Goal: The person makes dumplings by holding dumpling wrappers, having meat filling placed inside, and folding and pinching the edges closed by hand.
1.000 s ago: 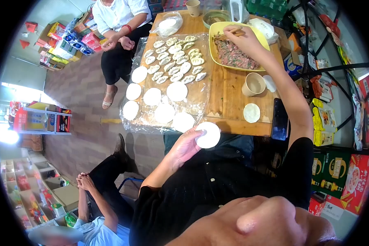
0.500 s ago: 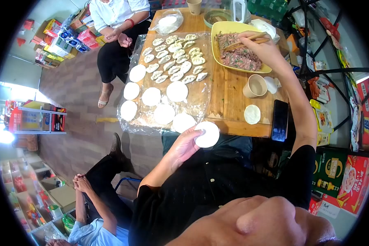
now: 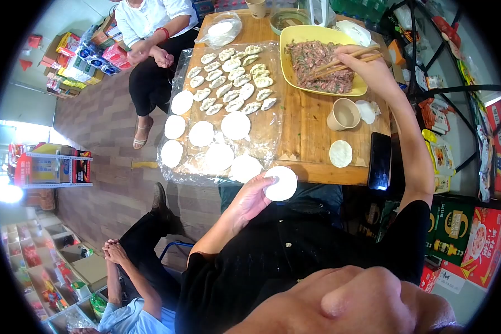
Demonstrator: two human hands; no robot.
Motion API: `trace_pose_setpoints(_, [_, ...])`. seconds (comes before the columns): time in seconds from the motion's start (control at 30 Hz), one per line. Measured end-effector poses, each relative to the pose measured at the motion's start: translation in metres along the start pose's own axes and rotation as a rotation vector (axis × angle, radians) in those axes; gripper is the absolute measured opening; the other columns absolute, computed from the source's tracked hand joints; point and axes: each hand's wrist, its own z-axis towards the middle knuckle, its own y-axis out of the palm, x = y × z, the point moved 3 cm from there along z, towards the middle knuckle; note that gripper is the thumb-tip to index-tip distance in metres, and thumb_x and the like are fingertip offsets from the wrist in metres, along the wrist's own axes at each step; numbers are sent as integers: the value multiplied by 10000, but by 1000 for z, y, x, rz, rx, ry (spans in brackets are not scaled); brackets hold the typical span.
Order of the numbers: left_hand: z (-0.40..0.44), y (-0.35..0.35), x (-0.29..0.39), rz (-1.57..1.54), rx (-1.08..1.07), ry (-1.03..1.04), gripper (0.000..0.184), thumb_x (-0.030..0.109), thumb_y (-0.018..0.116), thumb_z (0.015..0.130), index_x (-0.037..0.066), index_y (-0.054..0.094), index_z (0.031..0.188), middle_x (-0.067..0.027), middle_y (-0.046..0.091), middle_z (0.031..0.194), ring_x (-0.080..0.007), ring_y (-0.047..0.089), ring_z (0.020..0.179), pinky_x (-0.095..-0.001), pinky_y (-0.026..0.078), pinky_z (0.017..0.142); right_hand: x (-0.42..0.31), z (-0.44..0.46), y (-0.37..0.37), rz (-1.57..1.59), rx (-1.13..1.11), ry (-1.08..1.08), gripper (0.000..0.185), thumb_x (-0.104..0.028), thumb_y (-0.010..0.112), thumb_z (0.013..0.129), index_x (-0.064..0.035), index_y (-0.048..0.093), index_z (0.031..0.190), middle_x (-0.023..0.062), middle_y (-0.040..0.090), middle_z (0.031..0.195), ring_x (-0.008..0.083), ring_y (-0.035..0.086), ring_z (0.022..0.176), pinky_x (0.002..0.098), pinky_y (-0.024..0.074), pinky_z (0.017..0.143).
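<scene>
Filling and wrapper at your two hands, with places given from the yellow, rounded-square dish (image 3: pixel 285 61) on the wooden table (image 3: pixel 312 125). Your right hand (image 3: pixel 366 64) is over the dish's right side, its thumb and fingers pinching a pair of slim wooden chopsticks (image 3: pixel 334 69); their tips rest in the pinkish, green-flecked minced filling (image 3: pixel 314 58) inside the dish. Your left hand (image 3: pixel 252 196) is well apart from the dish, on its near side and to the left, beyond the table's edge. It pinches a round, white dough wrapper (image 3: pixel 281 184) by its left rim: the thumb lies on top, while the fingers beneath are largely hidden, so you cannot tell how they are spread.

Left of the dish, a clear plastic sheet (image 3: pixel 264 146) bears rows of pleated, pale dumplings (image 3: pixel 235 73) and, nearer to you, seven flat white dough discs (image 3: pixel 201 133). On the near side of the dish stands a tan paper cup (image 3: pixel 344 115); farther toward you lie a single pale dough round (image 3: pixel 340 153) and, to its right, a black, rectangular phone (image 3: pixel 379 161). Far left of the dish sits a person in a white top (image 3: pixel 175 14).
</scene>
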Motion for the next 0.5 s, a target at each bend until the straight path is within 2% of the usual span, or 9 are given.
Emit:
trace_pose_setpoints(0.07, [1,1,0,6,-15,-5,456,115,608,897,-60,469,1294,-199,600,1230,-248,587,1157,-363,454,1024,7,-2,0,-37,-15,39,276,-267,635,908,-44,676,1067,0,676,956,79,599,892,260,486,804])
trace_pose_setpoints(0.23, [-1,11,3,31,18,-10,449,116,605,897,-67,471,1285,-205,594,1236,-254,585,1160,-365,451,1029,13,-4,10,0,23,-24,274,-279,649,906,-45,692,1042,9,688,957,84,602,866,258,486,784])
trace_pose_setpoints(0.33, [2,3,-1,24,32,-7,452,109,607,894,-70,468,1286,-202,595,1234,-257,586,1160,-366,452,1031,20,0,8,154,78,-36,277,-292,646,909,-58,697,1048,3,689,971,86,601,870,256,486,784])
trace_pose_setpoints(0.4, [4,0,-3,16,34,-11,454,105,609,893,-70,467,1287,-200,596,1230,-257,586,1160,-367,453,1030,14,-1,10,0,29,-39,228,-208,620,936,-16,684,1040,2,671,1011,77,599,920,245,500,801])
trace_pose_setpoints(0.5, [3,4,-1,13,26,-16,451,109,616,894,-59,468,1285,-170,603,1214,-235,592,1143,-358,466,1015,18,-3,18,-71,-20,-65,230,-213,619,936,-22,681,1049,-4,671,1002,70,598,910,237,501,784])
